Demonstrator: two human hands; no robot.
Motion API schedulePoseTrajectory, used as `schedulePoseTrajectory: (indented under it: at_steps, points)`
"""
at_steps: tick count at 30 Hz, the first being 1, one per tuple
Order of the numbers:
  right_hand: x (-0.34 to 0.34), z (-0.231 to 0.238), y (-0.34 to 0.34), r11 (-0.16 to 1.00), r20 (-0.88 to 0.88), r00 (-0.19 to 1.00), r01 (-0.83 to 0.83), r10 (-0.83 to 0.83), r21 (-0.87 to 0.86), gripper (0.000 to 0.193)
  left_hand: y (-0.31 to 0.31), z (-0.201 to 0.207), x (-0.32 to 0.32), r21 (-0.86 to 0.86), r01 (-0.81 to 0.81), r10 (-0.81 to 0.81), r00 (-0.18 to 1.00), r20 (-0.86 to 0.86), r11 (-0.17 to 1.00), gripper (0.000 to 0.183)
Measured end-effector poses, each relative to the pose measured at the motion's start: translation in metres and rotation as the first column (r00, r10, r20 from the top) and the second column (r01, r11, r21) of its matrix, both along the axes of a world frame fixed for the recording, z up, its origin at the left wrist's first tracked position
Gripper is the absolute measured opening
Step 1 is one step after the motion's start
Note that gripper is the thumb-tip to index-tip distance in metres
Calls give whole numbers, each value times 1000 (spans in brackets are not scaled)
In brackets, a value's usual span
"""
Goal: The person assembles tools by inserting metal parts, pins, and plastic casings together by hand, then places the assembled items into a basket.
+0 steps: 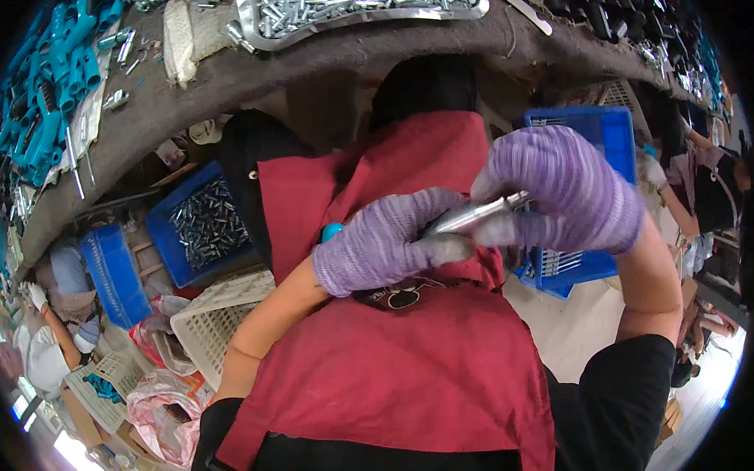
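Note:
Both my hands wear purple-and-white knitted gloves and meet above my red apron (405, 371). A shiny metal cylinder (470, 217) spans the space between them, tilted up to the right. My left hand (393, 243) wraps round its lower left end, thumb along the side. A small teal rounded piece (332, 232) peeks out behind the left glove; whether it joins the cylinder is hidden. My right hand (564, 193) pinches the cylinder's upper right end between thumb and fingers, slightly smeared by motion.
Ahead, a cloth-covered bench (334, 69) bears a metal tray (353, 17) of small metal parts and teal tool bodies (51, 95) at left. A blue crate (621, 137) stands right. Left are a blue bin (163, 218) of metal parts and a cream basket (196, 329). Other people work at both sides.

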State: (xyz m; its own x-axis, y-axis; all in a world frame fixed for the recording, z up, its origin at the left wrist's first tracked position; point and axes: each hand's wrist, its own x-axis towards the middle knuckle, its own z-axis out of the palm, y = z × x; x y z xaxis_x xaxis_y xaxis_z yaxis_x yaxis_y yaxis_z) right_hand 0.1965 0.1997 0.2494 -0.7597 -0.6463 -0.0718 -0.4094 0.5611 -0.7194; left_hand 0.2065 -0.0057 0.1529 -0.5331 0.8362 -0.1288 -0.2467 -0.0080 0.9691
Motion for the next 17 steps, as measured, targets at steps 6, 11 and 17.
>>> schedulePoseTrajectory:
  at_steps: [6, 11, 17]
  points:
    - [-26, -3, -23, 888, 234, 913, 388, -333, -247, 42, -3, 19, -24, 29, -474, 466, 849, -249, 880, 35]
    - [-24, -53, -28, 993, -44, 992, -118, 118, -15, 88, -41, -1, -38, 505, -846, 384, 528, 757, 168, 33]
    - [19, -109, -48, 874, 580, 789, 412, -202, -256, 53, 23, -302, -117, -291, -903, 480, -113, 870, 315, 24]
